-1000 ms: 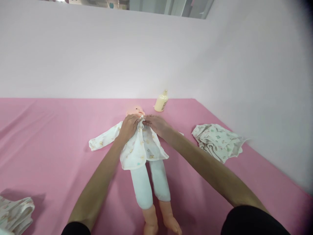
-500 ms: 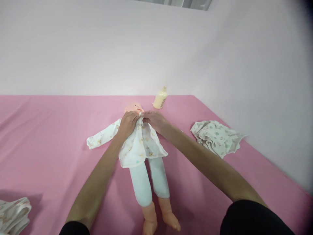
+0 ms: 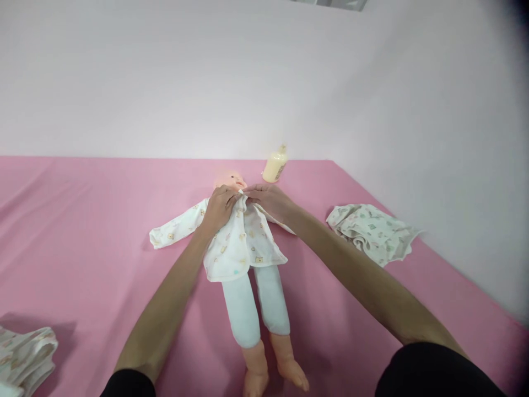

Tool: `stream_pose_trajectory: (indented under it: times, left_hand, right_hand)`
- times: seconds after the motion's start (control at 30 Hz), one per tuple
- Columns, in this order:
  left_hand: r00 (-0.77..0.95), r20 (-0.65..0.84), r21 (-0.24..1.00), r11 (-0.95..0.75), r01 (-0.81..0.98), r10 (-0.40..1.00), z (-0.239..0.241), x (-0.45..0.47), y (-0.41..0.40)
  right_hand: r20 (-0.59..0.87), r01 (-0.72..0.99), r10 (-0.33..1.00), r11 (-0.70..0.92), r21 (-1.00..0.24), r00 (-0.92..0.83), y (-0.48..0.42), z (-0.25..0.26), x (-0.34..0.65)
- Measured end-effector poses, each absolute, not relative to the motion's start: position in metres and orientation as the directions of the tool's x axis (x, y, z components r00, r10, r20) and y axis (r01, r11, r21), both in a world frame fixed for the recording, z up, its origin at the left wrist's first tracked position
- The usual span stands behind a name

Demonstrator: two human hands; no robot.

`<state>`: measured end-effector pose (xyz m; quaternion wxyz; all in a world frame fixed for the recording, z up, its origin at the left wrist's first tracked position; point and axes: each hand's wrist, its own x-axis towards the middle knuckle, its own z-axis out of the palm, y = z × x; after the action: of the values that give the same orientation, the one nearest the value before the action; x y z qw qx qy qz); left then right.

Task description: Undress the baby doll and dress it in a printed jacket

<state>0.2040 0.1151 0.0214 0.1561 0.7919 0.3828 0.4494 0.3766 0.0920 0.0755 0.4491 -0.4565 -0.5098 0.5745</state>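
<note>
A baby doll lies on its back with its feet toward me, its head partly hidden behind my hands. It wears a white printed baby shirt, whose front hangs open below the collar. My left hand pinches one side of the collar just under the doll's chin. From the other side, my right hand grips the collar too, its fingertips meeting the left ones. The fastening between the fingers is too small to make out. Both shirt sleeves lie out to the sides.
Behind the doll's head stands a pale yellow pump bottle. A crumpled printed cloth lies at the right, and another printed cloth at the lower left. Pink sheeting covers the surface, with white walls behind and at right.
Both hands stay at the collar, with only slight finger movement. The whole view has shifted a little, and more of the right-hand sleeve now shows beneath my right forearm.
</note>
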Motion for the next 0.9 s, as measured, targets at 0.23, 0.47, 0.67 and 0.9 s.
stream_pose_trajectory:
  times: [0.23, 0.47, 0.67, 0.9]
  left_hand:
    - [0.325, 0.558, 0.616, -0.644, 0.454, 0.763, 0.028, 0.202, 0.114]
    - [0.312, 0.541, 0.664, -0.625, 0.41, 0.78, 0.028, 0.2, 0.117]
    - [0.338, 0.571, 0.602, -0.661, 0.448, 0.748, 0.026, 0.201, 0.12]
    - [0.359, 0.587, 0.592, -0.687, 0.421, 0.726, 0.029, 0.202, 0.123]
  right_hand:
    - [0.04, 0.099, 0.955, 0.072, -0.992, -0.293, 0.096, 0.078, 0.391]
    - [0.062, 0.064, 0.926, 0.092, -0.994, -0.371, 0.109, 0.067, 0.399]
    - [0.081, 0.049, 0.937, 0.103, -0.993, -0.34, 0.119, 0.061, 0.396]
    - [0.117, 0.077, 0.933, 0.151, -0.986, -0.341, 0.125, 0.056, 0.393]
